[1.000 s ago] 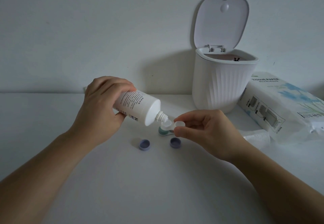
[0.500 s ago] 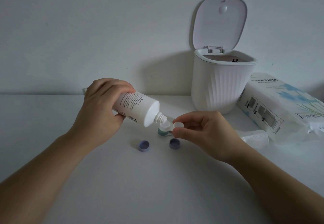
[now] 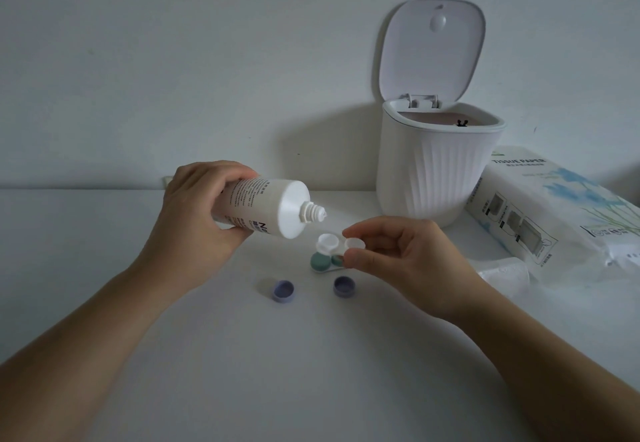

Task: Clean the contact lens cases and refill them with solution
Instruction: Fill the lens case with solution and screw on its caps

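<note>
Now | left hand grips bottle, nozzle lifted | right hand pinches case

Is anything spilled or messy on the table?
No spill shows. The solution bottle is tipped in the left hand, its nozzle above the white lens case the right hand pinches. Two purple caps lie loose on the table. The bin stands open.
</note>
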A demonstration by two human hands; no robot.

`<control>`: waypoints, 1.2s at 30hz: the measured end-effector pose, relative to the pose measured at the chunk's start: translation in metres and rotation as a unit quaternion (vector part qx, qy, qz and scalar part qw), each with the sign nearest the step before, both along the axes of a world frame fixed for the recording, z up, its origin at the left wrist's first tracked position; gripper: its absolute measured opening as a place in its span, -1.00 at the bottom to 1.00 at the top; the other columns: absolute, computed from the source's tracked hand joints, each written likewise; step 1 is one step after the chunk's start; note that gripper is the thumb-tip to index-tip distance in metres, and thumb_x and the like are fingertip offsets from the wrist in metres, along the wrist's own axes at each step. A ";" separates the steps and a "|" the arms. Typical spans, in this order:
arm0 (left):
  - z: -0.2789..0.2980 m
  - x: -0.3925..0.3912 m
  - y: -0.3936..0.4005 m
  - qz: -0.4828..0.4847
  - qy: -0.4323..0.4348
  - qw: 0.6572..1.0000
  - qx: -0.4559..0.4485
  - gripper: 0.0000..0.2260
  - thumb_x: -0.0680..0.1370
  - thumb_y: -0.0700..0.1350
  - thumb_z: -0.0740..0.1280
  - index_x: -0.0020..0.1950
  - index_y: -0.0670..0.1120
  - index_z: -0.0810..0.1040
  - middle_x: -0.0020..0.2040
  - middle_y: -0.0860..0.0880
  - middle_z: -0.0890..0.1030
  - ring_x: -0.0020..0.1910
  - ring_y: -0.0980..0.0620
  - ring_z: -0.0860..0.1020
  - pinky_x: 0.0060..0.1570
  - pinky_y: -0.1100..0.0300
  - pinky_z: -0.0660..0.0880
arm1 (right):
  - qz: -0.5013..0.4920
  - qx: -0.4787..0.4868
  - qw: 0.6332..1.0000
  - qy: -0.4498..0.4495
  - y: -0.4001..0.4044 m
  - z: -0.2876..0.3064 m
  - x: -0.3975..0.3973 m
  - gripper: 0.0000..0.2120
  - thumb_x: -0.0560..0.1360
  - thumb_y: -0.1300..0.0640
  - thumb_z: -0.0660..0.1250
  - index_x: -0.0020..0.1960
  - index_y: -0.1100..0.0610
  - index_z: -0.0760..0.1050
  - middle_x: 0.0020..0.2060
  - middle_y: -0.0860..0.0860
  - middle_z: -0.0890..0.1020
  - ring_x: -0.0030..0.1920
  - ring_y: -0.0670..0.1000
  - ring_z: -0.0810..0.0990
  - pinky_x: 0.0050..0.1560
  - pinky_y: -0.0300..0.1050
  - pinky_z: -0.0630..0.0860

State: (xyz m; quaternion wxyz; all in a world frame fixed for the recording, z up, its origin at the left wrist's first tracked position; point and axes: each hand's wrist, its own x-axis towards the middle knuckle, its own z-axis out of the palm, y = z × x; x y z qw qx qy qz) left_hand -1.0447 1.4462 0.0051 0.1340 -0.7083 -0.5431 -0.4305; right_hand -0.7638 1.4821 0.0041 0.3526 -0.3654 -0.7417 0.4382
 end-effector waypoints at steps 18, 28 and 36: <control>0.002 0.001 -0.001 -0.007 0.038 0.999 0.000 -0.44 0.26 -0.35 0.62 0.21 -0.11 0.59 0.17 0.09 0.59 0.23 -0.11 0.45 0.20 -0.07 0.43 | 0.007 -0.013 1.000 0.009 0.000 0.000 0.000 -0.87 0.42 0.14 0.55 -0.04 0.05 0.66 -0.14 0.01 0.77 -0.09 0.01 0.76 0.12 -0.04 0.64; 0.000 -0.001 0.003 0.003 0.075 0.997 0.018 -0.44 0.24 -0.38 0.58 0.20 -0.10 0.59 0.18 0.05 0.61 0.23 -0.13 0.47 0.21 -0.02 0.42 | 0.007 -0.005 1.000 0.005 -0.001 0.001 -0.001 -0.87 0.43 0.19 0.55 -0.05 0.08 0.66 -0.15 -0.01 0.77 -0.10 0.00 0.76 0.11 -0.06 0.65; -0.001 -0.002 0.004 0.007 0.085 0.996 0.028 -0.45 0.24 -0.40 0.57 0.18 -0.10 0.59 0.17 0.05 0.62 0.22 -0.13 0.47 0.21 0.07 0.37 | 0.008 -0.008 1.000 0.002 -0.001 0.000 -0.001 -0.86 0.42 0.15 0.56 -0.04 0.07 0.67 -0.16 0.00 0.77 -0.10 0.00 0.76 0.10 -0.08 0.65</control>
